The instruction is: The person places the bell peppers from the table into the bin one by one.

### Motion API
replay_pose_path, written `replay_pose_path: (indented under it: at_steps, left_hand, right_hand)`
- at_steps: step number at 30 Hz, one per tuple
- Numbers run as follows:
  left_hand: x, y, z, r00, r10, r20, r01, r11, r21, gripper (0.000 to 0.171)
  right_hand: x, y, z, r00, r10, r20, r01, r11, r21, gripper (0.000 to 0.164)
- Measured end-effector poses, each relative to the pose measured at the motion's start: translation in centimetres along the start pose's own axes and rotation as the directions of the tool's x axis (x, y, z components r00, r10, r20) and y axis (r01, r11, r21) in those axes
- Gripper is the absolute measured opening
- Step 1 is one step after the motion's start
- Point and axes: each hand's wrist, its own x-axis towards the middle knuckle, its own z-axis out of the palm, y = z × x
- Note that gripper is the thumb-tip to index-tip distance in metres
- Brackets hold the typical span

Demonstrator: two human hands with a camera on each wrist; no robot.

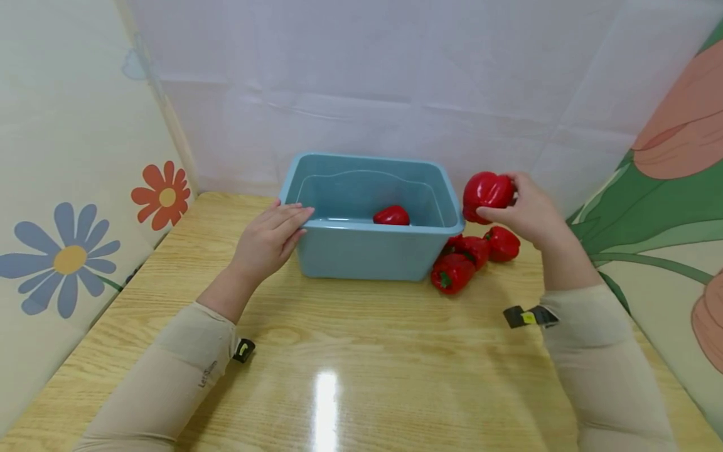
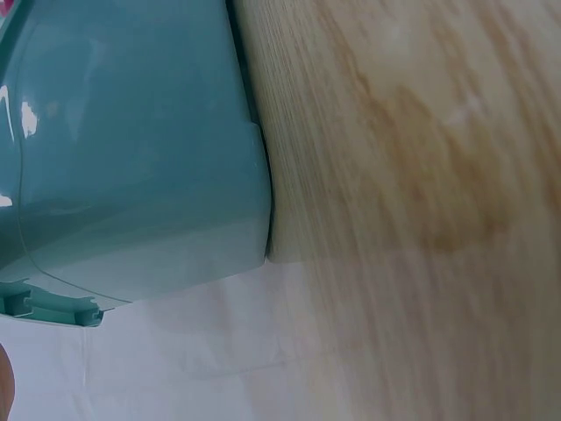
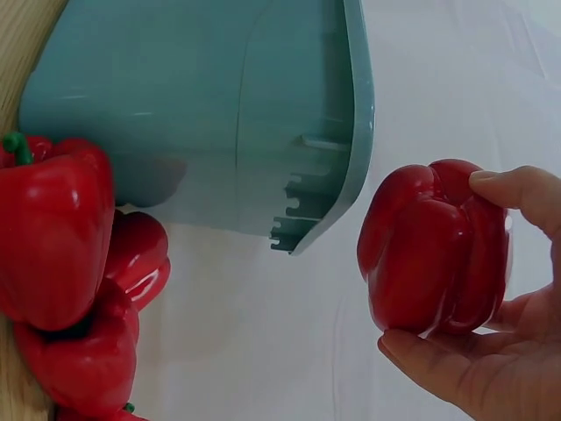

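My right hand (image 1: pixel 528 210) grips a red bell pepper (image 1: pixel 487 193) between thumb and fingers, raised beside the right end of a blue plastic bin (image 1: pixel 361 254). In the right wrist view the held bell pepper (image 3: pixel 429 250) shows its lobes, with the thumb and fingertips around it. My left hand (image 1: pixel 268 242) rests on the bin's front left rim, fingers lying over the edge. Inside the bin lies another red pepper (image 1: pixel 392 215), partly hidden by the front wall. The left wrist view shows mostly the bin's side (image 2: pixel 140 149).
Several more red bell peppers (image 1: pixel 454 272) lie in a cluster against the bin's right side, one with a green stem facing front. Wood-grain table (image 1: pixel 367 351) runs beneath. A white cloth (image 1: pixel 395 81) hangs behind, and flower-print panels (image 1: pixel 68 263) flank both sides.
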Motion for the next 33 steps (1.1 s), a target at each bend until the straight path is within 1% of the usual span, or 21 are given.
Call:
replay_pose_path:
  at_steps: [17, 24, 33]
  left_hand:
    - [-0.1, -0.1, 0.1, 1.000, -0.001, 0.005, 0.001, 1.000, 0.000, 0.039]
    - [-0.1, -0.1, 0.0, 1.000, -0.004, 0.014, 0.004, 1.000, 0.002, 0.041]
    - [-0.1, -0.1, 0.1, 1.000, -0.001, 0.006, 0.001, 1.000, 0.006, 0.038]
  right_hand:
    - [0.9, -1.5, 1.2, 0.999, -0.037, 0.007, 0.037, 0.999, 0.014, 0.087]
    - [1.3, -2.1, 2.1, 0.999, -0.030, 0.011, 0.029, 0.998, 0.050, 0.087]
    - [2.0, -2.7, 3.5, 0.999, -0.032, 0.030, 0.029, 0.996, 0.090, 0.086]
